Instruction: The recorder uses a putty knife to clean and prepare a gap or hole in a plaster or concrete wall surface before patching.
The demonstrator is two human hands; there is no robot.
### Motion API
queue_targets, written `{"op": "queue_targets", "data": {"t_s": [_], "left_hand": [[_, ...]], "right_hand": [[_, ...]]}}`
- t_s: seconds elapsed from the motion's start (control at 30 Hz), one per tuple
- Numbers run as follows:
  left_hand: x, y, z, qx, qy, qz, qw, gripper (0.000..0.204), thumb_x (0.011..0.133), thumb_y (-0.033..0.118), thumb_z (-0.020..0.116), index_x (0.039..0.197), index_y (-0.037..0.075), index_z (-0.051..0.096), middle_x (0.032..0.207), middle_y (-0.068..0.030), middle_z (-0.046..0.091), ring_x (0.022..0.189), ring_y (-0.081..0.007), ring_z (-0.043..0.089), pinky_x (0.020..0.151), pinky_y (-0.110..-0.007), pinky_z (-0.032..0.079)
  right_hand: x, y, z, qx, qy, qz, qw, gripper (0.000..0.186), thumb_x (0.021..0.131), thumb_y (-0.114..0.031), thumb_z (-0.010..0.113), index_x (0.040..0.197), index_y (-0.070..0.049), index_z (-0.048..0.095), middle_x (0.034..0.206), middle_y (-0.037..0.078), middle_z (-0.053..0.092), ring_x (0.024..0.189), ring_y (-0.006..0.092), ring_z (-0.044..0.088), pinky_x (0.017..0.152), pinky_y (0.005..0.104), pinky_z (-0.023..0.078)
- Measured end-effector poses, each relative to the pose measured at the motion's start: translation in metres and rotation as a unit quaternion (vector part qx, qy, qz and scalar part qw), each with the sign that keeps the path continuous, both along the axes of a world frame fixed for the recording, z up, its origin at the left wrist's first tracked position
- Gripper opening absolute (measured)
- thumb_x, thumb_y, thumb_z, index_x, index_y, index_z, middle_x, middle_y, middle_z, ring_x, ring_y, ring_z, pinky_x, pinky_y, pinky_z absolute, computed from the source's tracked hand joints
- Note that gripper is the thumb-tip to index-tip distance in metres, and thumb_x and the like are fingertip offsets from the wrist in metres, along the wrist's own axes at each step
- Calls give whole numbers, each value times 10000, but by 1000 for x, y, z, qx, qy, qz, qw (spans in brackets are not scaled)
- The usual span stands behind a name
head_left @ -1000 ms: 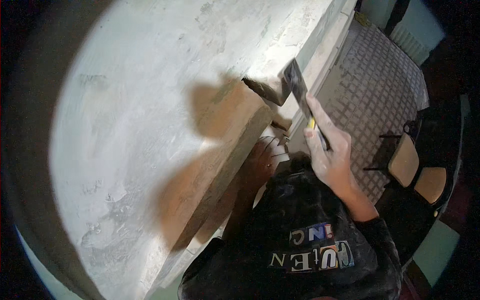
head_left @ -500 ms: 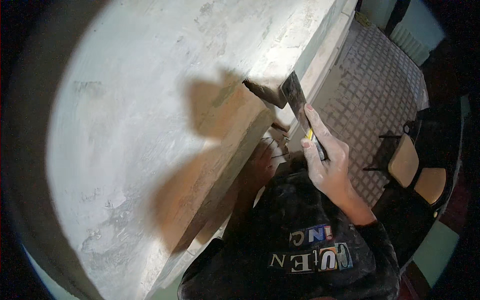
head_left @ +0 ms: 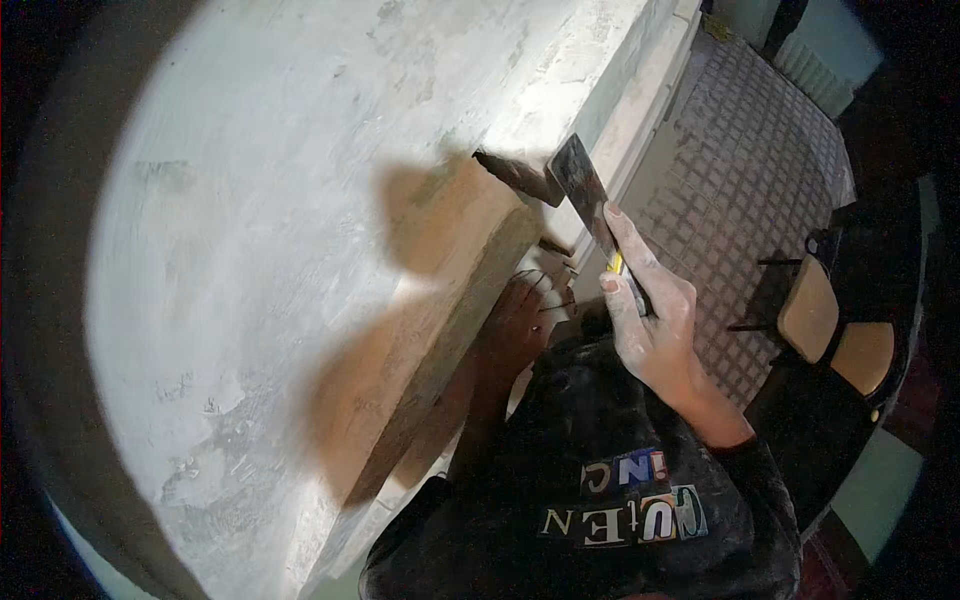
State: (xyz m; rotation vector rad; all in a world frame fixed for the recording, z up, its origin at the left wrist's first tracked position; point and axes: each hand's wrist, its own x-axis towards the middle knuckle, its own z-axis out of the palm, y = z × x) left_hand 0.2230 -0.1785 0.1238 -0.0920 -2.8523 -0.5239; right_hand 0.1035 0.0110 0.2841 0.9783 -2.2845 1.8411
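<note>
My right hand (head_left: 660,320) is closed round the handle of a putty knife (head_left: 583,185), its forefinger stretched along the dark, smeared blade. The blade points up and away, its tip close to a dark notch (head_left: 515,177) in the plastered ledge (head_left: 440,340). Below the ledge, in shadow, my left hand (head_left: 518,318) has its fingers bent round something pale. What it holds is too dark to make out. White dust covers the fingers of both hands. A grey-white plastered wall (head_left: 250,250) with rough patches rises beside the ledge, carrying large shadows.
Tiled floor (head_left: 740,180) with a lattice pattern lies to the right. Two tan-padded chairs (head_left: 808,310) stand at the right, by a dark surface. A ribbed radiator (head_left: 815,75) is at the far upper right. White trim (head_left: 650,95) runs along the ledge's far side.
The view has shifted slightly, so the wall and floor sit a little differently. The putty knife has moved slightly up and left in view; both hands keep their hold.
</note>
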Motion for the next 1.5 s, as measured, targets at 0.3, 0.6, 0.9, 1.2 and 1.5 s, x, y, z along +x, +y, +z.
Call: {"op": "queue_targets", "data": {"t_s": [0.3, 0.6, 0.9, 1.2, 1.5], "left_hand": [[5, 1, 11, -22, 3, 16, 1000, 417, 871, 147, 674, 1244, -34, 627, 1286, -217, 613, 1270, -416, 554, 1108, -508, 442], [-4, 3, -15, 118, -21, 8, 993, 511, 837, 182, 723, 1294, -22, 616, 1352, -252, 588, 1280, -440, 553, 1126, -536, 419], [10, -10, -9, 106, -58, 31, 992, 601, 806, 112, 709, 1381, 4, 572, 1383, -217, 587, 1291, -429, 547, 1137, -522, 411], [-7, -5, -6, 90, 46, -23, 995, 296, 816, 132, 715, 1107, 81, 699, 1265, -130, 637, 1223, -369, 581, 1069, -508, 462], [-5, -12, -5, 65, 53, -50, 995, 589, 812, 39, 661, 1387, -7, 539, 1374, -200, 596, 1267, -427, 561, 1120, -502, 432]], "right_hand": [[-5, -6, 22, -3, -72, 36, 997, 486, 969, 30, 536, 1437, 150, 474, 1337, 282, 638, 903, 153, 652, 815, 285, 516], [-5, -2, 8, -16, -31, 5, 999, 470, 964, -6, 608, 1416, 99, 528, 1380, 255, 620, 998, 196, 727, 826, 291, 540], [-14, -15, 15, -4, -7, 23, 1000, 491, 1009, -17, 470, 1474, 137, 431, 1438, 277, 569, 1192, 239, 639, 1016, 323, 471], [-50, -34, 12, -99, -15, 2, 995, 508, 1045, -150, 380, 1504, 62, 428, 876, 33, 559, 690, 63, 455, 615, 224, 410], [-64, -45, 2, -142, -119, -38, 982, 310, 1116, -270, 439, 1152, 6, 575, 767, 36, 577, 636, 93, 517, 575, 268, 436]]}}
